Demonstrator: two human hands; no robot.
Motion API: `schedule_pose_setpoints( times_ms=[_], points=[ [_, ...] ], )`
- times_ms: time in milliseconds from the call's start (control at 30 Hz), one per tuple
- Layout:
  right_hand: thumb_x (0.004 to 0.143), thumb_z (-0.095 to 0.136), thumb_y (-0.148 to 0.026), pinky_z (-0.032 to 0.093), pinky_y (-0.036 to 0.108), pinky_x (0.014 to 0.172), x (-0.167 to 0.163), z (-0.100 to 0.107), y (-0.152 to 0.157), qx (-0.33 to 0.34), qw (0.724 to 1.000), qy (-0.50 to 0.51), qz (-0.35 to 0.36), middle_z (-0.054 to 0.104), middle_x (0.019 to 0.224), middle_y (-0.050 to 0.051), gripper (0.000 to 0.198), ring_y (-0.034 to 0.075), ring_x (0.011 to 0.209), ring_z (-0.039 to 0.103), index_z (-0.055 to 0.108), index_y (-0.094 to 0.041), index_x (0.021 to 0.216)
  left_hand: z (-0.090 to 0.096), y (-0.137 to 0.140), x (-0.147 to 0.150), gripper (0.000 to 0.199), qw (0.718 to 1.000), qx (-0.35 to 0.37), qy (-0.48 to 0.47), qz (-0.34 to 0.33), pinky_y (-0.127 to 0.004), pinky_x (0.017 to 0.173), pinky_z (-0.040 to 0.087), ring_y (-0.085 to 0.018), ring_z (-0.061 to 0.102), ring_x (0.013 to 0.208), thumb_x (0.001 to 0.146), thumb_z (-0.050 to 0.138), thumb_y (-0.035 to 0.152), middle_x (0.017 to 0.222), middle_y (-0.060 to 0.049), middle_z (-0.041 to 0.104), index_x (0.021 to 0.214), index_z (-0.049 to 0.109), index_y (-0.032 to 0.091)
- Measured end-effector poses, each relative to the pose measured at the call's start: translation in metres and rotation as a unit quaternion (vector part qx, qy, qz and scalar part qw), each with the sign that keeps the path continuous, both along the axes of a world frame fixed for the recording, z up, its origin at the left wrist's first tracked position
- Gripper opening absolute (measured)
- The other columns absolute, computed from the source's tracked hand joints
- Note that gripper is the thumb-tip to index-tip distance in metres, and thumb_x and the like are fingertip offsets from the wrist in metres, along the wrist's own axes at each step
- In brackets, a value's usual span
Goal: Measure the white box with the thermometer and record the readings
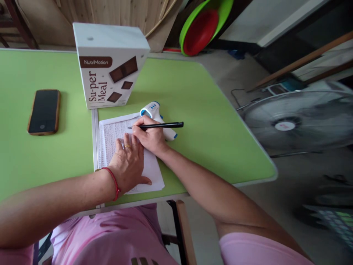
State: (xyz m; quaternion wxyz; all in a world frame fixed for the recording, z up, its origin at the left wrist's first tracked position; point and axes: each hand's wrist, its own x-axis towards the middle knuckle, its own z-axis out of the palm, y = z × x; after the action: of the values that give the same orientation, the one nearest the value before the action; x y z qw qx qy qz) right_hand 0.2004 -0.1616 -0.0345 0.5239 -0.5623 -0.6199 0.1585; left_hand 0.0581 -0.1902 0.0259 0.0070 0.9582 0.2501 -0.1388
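Note:
A white sheet of paper (110, 137) covered with small print lies on the green table (193, 110). My left hand (129, 163) rests flat on the sheet, fingers spread, with a ring on one finger and a red cord at the wrist. My right hand (150, 136) grips a black pen (162, 125) whose tip touches the upper part of the paper. Just behind my right hand lies a white and blue handheld thermometer (153, 109), partly hidden by the hand.
A white NutriMotion Su-per Meal box (110, 70) stands upright behind the paper. A dark phone (44, 111) lies face up at the left. A floor fan (298, 121) stands right of the table. Green and red basins (204, 27) lean at the back.

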Motion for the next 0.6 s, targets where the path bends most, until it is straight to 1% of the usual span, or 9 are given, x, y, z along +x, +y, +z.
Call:
schedule_pose_setpoints(
  times_ms=[133,267,467,600],
  points=[
    [0.078,0.055,-0.023,0.045,0.028,0.057,0.0,-0.0001,0.0003,-0.001,1.0,0.007,-0.01,0.057,0.06,-0.004,0.011,0.012,0.056,0.049,0.052,-0.023,0.068,-0.0018,0.0,-0.0003,0.113,1.0,0.001,-0.002,0.002,-0.063,0.11,0.032,-0.051,0.024,0.14,0.079,0.054,0.074,0.151,-0.035,0.02,0.147,0.024,-0.01],
    [0.078,0.054,-0.023,0.045,0.028,0.057,-0.0008,0.0007,0.0004,-0.003,1.0,0.009,-0.027,0.057,0.06,-0.003,0.011,0.013,0.055,0.048,0.051,-0.023,0.067,-0.0026,-0.0003,-0.0005,0.112,1.0,0.006,-0.008,0.001,-0.062,0.11,0.033,-0.051,0.025,0.139,0.078,0.054,0.074,0.15,-0.036,0.022,0.146,0.026,-0.011],
    [0.078,0.054,-0.023,0.044,0.028,0.055,-0.002,0.0014,0.0008,0.012,1.0,-0.001,-0.022,0.056,0.058,-0.004,0.012,0.012,0.054,0.048,0.051,-0.023,0.066,-0.0002,-0.0007,0.0,0.114,1.0,0.006,0.009,0.0,-0.061,0.111,0.032,-0.05,0.025,0.14,0.079,0.052,0.075,0.151,-0.036,0.02,0.147,0.023,-0.012],
    [0.078,0.054,-0.022,0.044,0.028,0.055,-0.0017,0.0011,0.001,-0.002,1.0,-0.001,-0.02,0.054,0.057,-0.004,0.013,0.012,0.054,0.048,0.05,-0.024,0.066,-0.0006,-0.0002,-0.0007,0.113,1.0,0.007,0.003,0.001,-0.061,0.11,0.033,-0.05,0.026,0.14,0.079,0.053,0.074,0.15,-0.036,0.021,0.147,0.024,-0.011]
  ],
)
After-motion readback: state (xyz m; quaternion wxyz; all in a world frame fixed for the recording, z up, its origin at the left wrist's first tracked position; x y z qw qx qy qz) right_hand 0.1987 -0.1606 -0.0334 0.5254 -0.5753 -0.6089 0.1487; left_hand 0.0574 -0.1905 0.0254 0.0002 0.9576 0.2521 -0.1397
